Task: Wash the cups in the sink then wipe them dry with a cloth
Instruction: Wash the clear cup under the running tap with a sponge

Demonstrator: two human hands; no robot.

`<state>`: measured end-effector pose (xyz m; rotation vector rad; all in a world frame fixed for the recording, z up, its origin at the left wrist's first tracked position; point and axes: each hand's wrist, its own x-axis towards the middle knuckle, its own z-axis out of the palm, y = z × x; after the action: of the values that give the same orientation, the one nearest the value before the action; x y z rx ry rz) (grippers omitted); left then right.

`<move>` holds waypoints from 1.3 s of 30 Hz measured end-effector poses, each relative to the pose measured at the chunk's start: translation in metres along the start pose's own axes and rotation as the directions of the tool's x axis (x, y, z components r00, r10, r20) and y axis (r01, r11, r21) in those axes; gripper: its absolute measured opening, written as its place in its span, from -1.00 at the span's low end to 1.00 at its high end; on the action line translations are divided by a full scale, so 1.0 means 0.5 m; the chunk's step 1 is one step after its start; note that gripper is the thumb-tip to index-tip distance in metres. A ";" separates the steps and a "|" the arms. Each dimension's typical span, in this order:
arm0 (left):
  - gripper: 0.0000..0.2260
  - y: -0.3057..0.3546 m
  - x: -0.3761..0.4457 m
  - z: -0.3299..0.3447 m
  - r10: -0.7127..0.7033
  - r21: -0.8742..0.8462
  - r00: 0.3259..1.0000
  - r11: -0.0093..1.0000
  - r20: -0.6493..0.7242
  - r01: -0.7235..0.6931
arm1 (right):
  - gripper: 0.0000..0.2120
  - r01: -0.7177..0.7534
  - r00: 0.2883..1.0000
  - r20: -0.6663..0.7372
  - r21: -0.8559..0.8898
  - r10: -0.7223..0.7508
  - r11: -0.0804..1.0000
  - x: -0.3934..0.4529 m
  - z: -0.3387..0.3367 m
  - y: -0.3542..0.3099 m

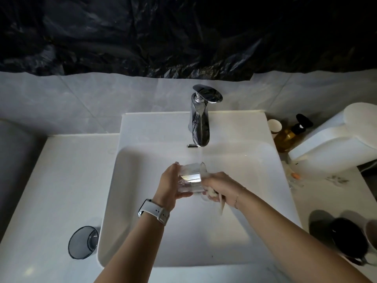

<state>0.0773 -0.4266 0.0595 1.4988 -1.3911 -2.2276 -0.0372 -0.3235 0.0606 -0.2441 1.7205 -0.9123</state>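
Glass cup: clear glass cup (190, 177) held on its side over the middle of the sink (130, 201), just under the tap (201, 123); thin water stream falls onto it.
Left hand: left hand (170, 183), fingers curled round the cup's base end at 9 o'clock of the cup; white watch (154, 211) on the wrist.
Right hand: right hand (219, 185) at 3 o'clock of the cup, at its open mouth, fingers clamped on a wet pale cloth (214, 194); a strip of it hangs down toward 6 o'clock.
Sink edges: both hands sit well inside the basin walls; open basin floor toward 6 o'clock and at 9 and 3 o'clock of the hands. Tap spout close above at 12 o'clock.
Left counter: counter (61, 180) carries one grey tumbler (82, 242) at 8 o'clock, just beside the sink rim.
Right counter: black mug (348, 238) at 4 o'clock, near the sink edge, with a pale cup (372, 231) touching or just beside it at the frame edge.
Back right: paper cup (275, 126) and amber pump bottle (289, 134) at 2 o'clock, near a white toilet (336, 144).
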 end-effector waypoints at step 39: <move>-0.38 -0.019 -0.216 -0.243 0.545 0.486 0.829 0.763 -0.127 -0.426 | -0.85 -0.055 0.998 0.014 0.612 0.059 0.789 -0.132 0.128 0.071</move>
<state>0.2303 -0.4378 0.1145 1.2606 -1.9989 -1.4006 0.0534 -0.2895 0.0795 0.2470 1.3353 -1.3733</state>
